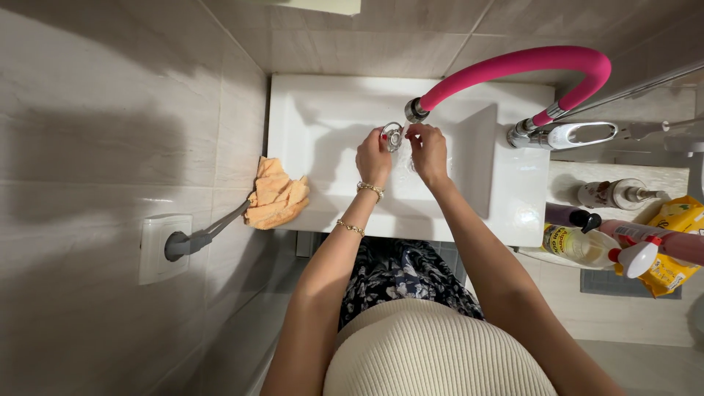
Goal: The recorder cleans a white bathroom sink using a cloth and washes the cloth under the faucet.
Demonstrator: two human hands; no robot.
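Note:
Over the white sink, my left hand holds a small clear glass by its rim, tilted under the metal tip of the pink flexible tap hose. My right hand touches the same glass from the right, fingers pinched at its edge. Both wrists reach forward over the basin; two bracelets sit on my left forearm.
An orange cloth hangs on a grey wall bar left of the sink. The white tap handle is at the right. A shelf on the right holds a spray bottle, other bottles and a yellow pack. A wall socket is on the left tiles.

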